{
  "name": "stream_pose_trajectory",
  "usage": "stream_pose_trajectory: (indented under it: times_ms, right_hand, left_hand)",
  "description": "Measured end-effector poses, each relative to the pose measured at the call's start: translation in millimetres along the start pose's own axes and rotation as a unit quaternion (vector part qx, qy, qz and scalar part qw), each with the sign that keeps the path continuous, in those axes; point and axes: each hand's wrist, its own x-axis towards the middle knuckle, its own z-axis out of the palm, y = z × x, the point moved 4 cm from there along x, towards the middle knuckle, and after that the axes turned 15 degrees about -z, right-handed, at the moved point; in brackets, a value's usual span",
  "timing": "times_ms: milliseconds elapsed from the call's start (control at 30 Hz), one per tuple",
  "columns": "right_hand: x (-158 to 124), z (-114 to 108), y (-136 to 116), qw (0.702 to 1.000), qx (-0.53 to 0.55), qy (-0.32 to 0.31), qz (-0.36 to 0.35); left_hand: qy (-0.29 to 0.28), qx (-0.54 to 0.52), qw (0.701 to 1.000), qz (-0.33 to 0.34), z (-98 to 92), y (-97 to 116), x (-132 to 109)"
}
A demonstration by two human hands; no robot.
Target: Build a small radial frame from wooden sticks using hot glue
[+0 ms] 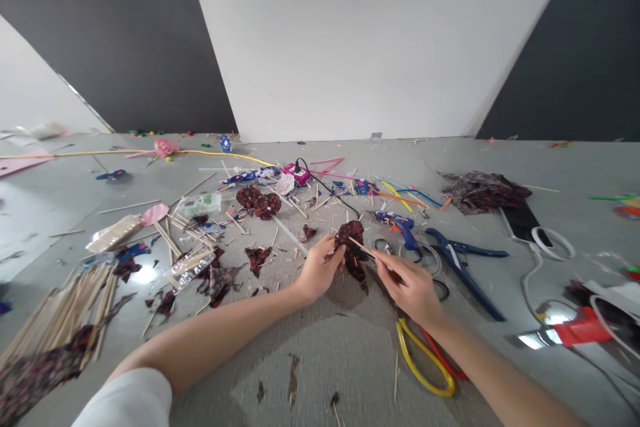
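My left hand [320, 268] pinches the left edge of a small dark floral fabric piece [351, 245] held just above the grey table [320, 353]. Fingers of my right hand [406, 280] are closed on a thin wooden stick [361, 246] that lies across the fabric piece. Two round fabric pieces of the same dark red pattern [260, 202] lie further back on the table. More fabric scraps [220, 277] are scattered to the left of my left hand.
A blue glue gun [400, 225] and blue scissors [463, 261] lie right of my hands. Yellow and red scissor handles [425, 360] sit near my right wrist. A bundle of wooden sticks [70, 307] lies at left, a phone [523, 221] and white cable at right.
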Motion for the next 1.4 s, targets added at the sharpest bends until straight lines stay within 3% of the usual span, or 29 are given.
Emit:
stream_pose_trajectory:
  times_ms: [233, 1233, 1400]
  right_hand:
    - [-3, 2, 3, 1.0, 0.001, -0.005, 0.004]
    - [-3, 3, 3, 1.0, -0.003, -0.014, 0.008]
    - [-1, 2, 2, 1.0, -0.013, -0.015, 0.0]
  left_hand:
    - [-0.003, -0.015, 1.0, 0.003, 1.7, 9, -3]
    - [0.007, 0.046, 0.998, 0.041, -0.7, -2, -4]
    - [0.013, 0.067, 0.995, 0.077, -1.2, 0, -5]
